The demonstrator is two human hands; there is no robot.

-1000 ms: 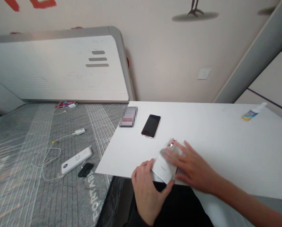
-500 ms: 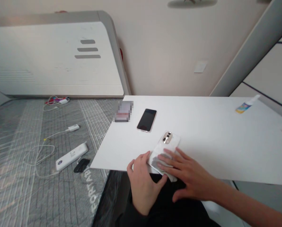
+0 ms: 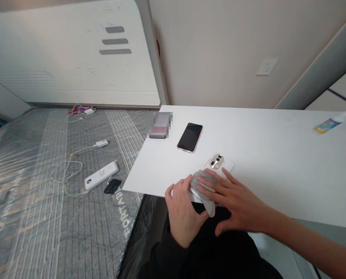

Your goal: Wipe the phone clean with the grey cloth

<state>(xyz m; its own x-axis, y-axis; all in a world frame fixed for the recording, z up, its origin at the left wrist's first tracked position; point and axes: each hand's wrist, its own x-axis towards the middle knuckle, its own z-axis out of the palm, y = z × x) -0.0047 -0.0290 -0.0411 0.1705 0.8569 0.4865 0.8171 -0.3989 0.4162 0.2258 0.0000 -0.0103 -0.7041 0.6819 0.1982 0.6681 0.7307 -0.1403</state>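
My left hand (image 3: 184,213) curved, thumb (image 3: 203,217) apart from the bent fingers (image 3: 178,188), my right hand (image 3: 233,197) palm down, fingers spread, forearm (image 3: 300,232) bare

On the tabletop (image 3: 266,151), the broadest open stretch runs between the black phone (image 3: 190,137) and the bottle (image 3: 327,126) near the far right. A narrower lane separates the black phone from the white phone (image 3: 223,163). The left grip (image 3: 184,213) and right grip (image 3: 233,197), with a cloth (image 3: 202,180), block the white phone's near end; the right forearm (image 3: 295,232) bars the near edge. A blurred item (image 3: 160,124) obstructs the left edge. Behind, the wall (image 3: 213,58) closes the far side.
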